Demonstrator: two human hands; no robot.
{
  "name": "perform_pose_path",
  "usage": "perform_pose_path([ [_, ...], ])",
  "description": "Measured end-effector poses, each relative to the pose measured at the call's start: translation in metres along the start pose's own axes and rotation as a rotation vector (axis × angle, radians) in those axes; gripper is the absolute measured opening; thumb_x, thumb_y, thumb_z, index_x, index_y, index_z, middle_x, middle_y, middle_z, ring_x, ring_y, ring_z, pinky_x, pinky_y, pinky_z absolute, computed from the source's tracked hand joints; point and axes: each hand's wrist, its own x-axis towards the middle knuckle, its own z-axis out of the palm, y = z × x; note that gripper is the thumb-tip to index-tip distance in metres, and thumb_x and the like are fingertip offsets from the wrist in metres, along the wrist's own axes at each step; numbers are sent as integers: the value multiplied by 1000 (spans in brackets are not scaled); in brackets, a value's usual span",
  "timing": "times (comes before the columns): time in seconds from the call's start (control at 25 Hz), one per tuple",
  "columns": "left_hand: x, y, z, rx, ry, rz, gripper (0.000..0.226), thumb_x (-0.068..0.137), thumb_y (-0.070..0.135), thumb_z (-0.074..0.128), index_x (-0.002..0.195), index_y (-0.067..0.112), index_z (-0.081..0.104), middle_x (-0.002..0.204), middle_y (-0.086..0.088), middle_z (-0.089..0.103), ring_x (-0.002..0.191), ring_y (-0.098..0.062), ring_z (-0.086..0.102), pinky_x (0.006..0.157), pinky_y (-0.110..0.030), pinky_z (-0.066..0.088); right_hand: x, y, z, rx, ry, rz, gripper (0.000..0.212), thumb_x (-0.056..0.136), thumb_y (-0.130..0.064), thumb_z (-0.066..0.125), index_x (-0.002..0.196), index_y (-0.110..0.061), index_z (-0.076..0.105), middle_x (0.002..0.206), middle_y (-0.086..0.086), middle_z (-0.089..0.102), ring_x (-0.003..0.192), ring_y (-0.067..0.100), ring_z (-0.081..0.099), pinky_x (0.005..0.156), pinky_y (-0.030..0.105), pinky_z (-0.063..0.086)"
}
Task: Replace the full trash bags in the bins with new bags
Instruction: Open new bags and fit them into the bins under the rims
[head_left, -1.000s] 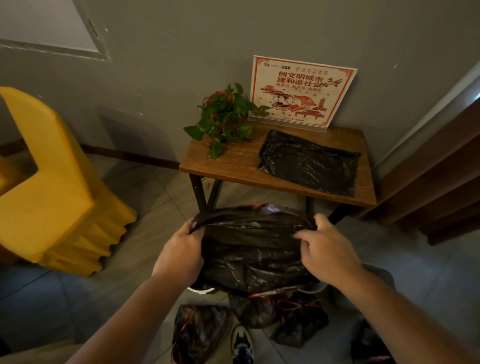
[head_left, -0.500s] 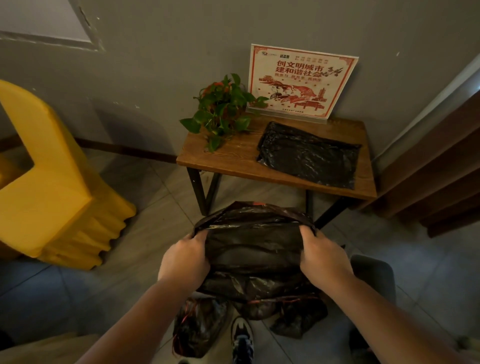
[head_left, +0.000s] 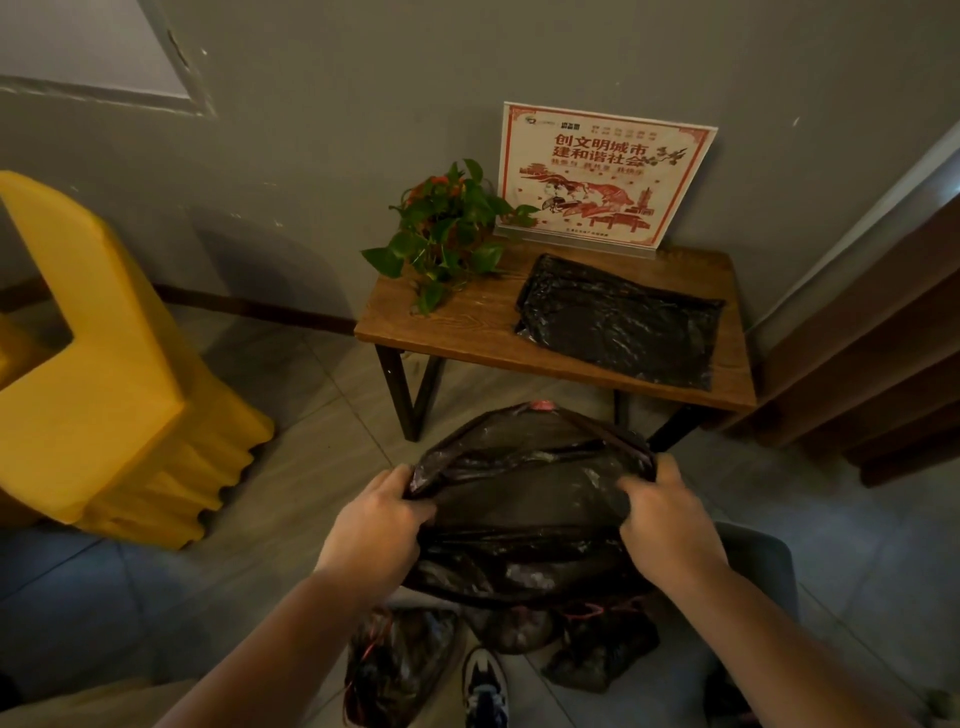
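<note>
Head view: stacked yellow chairs (head_left: 93, 389) stand at 9 o'clock, well apart. The left hand (head_left: 374, 525) is clamped on one rim of the black bag (head_left: 524, 499) at centre and the right hand (head_left: 670, 530) on the other, probably to spread its mouth. Folded bags (head_left: 618, 322) are laid on the desk (head_left: 467, 332) at 1 o'clock. Room to move is judged to lie over the floor (head_left: 883, 561) at 3 o'clock.

Our bare left forearm (head_left: 270, 639) lies in from 7 o'clock and our right forearm (head_left: 795, 639) from 5 o'clock, both reaching toward 12 with the wrists nearly straight. Our left hand (head_left: 376, 525) turns its back to us, fingers curled round the rim of the bag (head_left: 524, 483) at its 9 o'clock, thumb pointing inward. Our right hand (head_left: 670, 525) mirrors it at 3 o'clock, knuckles up, fingers hooked over the rim.
</note>
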Motion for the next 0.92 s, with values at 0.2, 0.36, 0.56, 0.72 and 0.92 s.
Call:
perform_pose_path([
  [0.2, 6, 2, 9, -152, -35, -273, 76, 93, 21, 72, 158, 34, 33, 164, 2, 15, 129, -20, 59, 105, -28, 51, 0, -2, 10, 15, 74, 0, 59, 93, -37, 71, 146, -21, 52, 148, 5, 48, 122, 23, 63, 91, 35, 57],
  [0.36, 12, 2, 10, -197, -38, -299, 83, 90, 19, 76, 159, 29, 32, 168, -1, 22, 140, -25, 52, 110, -31, 46, -1, -13, 19, 16, 31, -62, 70, 95, -38, 70, 154, -22, 36, 151, 7, 52, 110, 18, 70, 83, 28, 58],
  [0.56, 18, 10, 9, -159, 122, -374, 43, 93, 39, 67, 134, 29, 59, 120, 6, 67, 105, -19, 67, 85, -31, 57, 3, -24, 27, 106, -24, -195, 56, 98, -20, 59, 150, -37, 47, 138, 4, 61, 111, 25, 66, 88, 36, 57],
  [0.72, 16, 9, 17, -86, 188, -360, 38, 97, 39, 62, 134, 30, 62, 113, 7, 71, 105, -17, 65, 80, -30, 53, 3, -28, 39, 303, -55, -211, 37, 92, -13, 61, 109, -45, 58, 104, -11, 59, 93, 15, 63, 77, 29, 53],
  [0.92, 11, -8, 37, -141, 133, -236, 34, 99, 20, 56, 122, 36, 75, 133, 2, 63, 113, -18, 65, 94, -30, 53, 5, -26, 64, 416, -138, -175, 46, 91, -7, 60, 69, -46, 53, 89, -14, 59, 84, 10, 59, 72, 30, 55],
])
